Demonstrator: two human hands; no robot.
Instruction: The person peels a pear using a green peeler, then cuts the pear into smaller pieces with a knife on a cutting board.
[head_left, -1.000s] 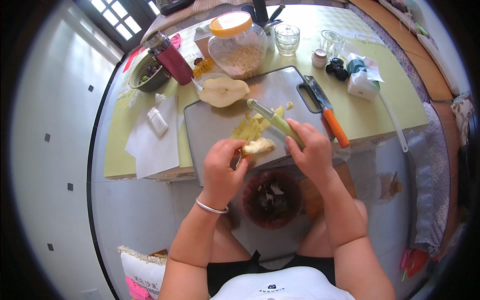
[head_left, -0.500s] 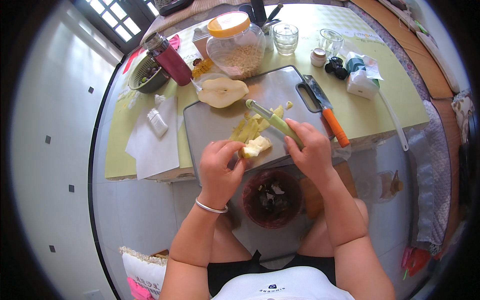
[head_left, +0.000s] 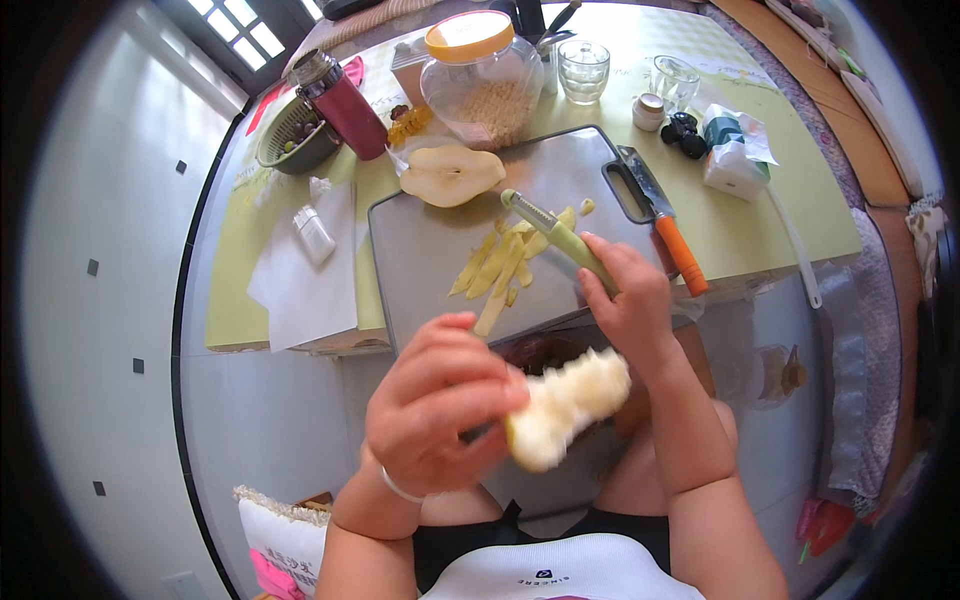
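Pinching a pale, rough-surfaced piece of fruit in its fingers, the left grip hangs nearer the person's body than the cutting board, with the piece jutting out to its right. The right grip is wrapped around a green peeler, whose head points away from it, leftward over the board. Left of the right grip and beyond the left one, strips of peel lie on the board; farther beyond both, a pear half lies cut face up. Beyond and right of the right grip, an orange-handled knife rests on the tabletop.
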